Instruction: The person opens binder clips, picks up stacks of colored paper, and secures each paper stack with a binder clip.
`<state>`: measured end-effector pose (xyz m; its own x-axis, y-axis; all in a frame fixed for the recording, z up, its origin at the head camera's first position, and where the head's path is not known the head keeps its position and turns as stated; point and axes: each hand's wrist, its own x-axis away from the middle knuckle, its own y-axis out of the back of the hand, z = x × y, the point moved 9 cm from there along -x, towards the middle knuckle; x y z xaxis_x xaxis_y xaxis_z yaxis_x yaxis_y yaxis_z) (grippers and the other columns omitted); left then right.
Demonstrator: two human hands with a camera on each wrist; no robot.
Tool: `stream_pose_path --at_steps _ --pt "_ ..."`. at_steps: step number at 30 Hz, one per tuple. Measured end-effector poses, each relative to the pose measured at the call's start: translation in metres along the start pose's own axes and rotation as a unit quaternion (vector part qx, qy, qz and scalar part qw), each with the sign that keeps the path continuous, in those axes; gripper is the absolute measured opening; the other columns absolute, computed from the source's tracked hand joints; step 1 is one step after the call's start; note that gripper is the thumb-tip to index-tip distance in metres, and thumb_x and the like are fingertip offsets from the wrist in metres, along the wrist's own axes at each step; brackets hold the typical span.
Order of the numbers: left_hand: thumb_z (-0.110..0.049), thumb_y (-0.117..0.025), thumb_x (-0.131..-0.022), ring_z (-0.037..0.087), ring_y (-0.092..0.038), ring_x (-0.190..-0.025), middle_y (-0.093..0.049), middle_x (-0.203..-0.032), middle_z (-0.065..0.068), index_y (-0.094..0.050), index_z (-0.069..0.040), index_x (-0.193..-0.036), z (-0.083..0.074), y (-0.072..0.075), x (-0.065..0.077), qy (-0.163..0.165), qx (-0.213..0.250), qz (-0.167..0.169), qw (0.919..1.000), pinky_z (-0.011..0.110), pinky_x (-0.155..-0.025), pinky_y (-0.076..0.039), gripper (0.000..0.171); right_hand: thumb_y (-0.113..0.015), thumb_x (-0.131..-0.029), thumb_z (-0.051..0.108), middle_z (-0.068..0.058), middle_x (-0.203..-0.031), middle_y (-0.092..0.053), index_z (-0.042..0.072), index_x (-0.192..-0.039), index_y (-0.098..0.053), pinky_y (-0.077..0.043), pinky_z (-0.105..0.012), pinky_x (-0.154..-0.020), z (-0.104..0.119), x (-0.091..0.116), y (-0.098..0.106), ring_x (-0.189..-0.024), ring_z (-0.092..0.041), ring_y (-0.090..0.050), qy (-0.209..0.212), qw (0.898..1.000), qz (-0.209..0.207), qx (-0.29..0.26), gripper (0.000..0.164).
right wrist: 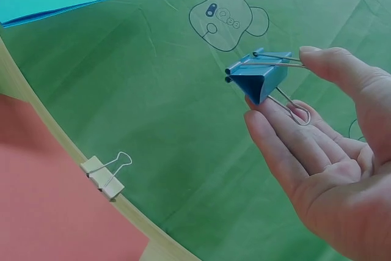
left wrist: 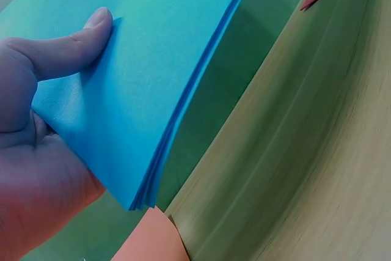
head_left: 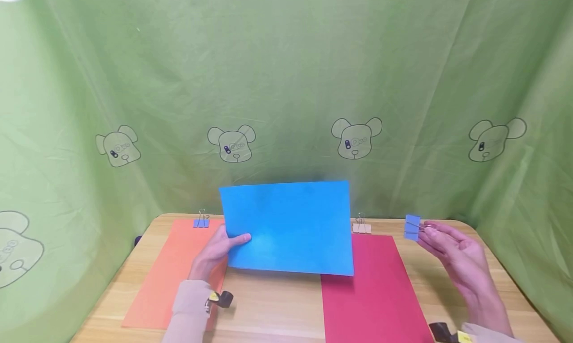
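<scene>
A stack of blue paper (head_left: 288,228) is held up above the table by my left hand (head_left: 226,246), thumb across its front and the other fingers behind. Its layered sheets (left wrist: 183,99) fan slightly at one corner in the left wrist view. Off to the right, my right hand (head_left: 458,256) pinches a blue binder clip (right wrist: 259,77) by its wire handles, thumb on one and fingers under the other. The clip's mouth points toward the blue stack, with a gap between them.
Orange paper (head_left: 156,278) lies at left with a blue-purple binder clip (head_left: 201,223) at its far edge. Red paper (head_left: 373,293) lies at right, a cream binder clip (head_left: 361,228) at its far end. Green printed fabric (head_left: 286,84) hangs behind the wooden table (head_left: 273,303).
</scene>
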<state>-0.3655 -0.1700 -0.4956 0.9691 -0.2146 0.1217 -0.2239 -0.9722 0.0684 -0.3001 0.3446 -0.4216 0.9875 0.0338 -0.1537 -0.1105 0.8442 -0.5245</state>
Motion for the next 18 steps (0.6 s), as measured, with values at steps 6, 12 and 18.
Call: stream_pose_path --at_steps 6,12,18 --pt "-0.023 -0.082 -0.087 0.023 -0.057 -0.114 -0.061 -0.123 0.01 -0.048 -0.004 -0.133 0.005 -0.003 -0.001 0.015 0.007 -0.001 0.9999 0.044 -0.108 -0.042 0.06 -0.049 -0.101 -0.014 -0.015 -0.115 -0.074 -0.001 -0.117 -0.071 -0.055 -0.037 -0.09 -0.002 0.001 -0.004 -0.103 -0.026 -0.074 0.008 1.0 0.01 0.016 0.03" --pt "-0.02 -0.081 -0.088 0.025 -0.061 -0.114 -0.062 -0.127 0.013 -0.046 -0.003 -0.137 0.006 -0.009 -0.003 0.007 0.021 0.017 0.9996 0.045 -0.103 -0.049 0.062 -0.05 -0.102 -0.012 -0.014 -0.114 -0.075 -0.001 -0.116 -0.072 -0.056 -0.035 -0.09 -0.006 0.0 -0.01 -0.101 -0.025 -0.074 0.005 0.999 0.014 0.034 0.029" --pt "-0.023 -0.082 -0.087 0.026 -0.06 -0.115 -0.063 -0.127 0.012 -0.047 -0.005 -0.138 0.007 -0.012 -0.005 0.006 0.015 0.02 0.9997 0.044 -0.104 -0.047 0.064 -0.052 -0.101 -0.011 -0.013 -0.114 -0.075 0.0 -0.116 -0.072 -0.056 -0.037 -0.089 -0.01 -0.002 -0.017 -0.101 -0.025 -0.074 -0.008 0.999 0.018 0.04 0.028"
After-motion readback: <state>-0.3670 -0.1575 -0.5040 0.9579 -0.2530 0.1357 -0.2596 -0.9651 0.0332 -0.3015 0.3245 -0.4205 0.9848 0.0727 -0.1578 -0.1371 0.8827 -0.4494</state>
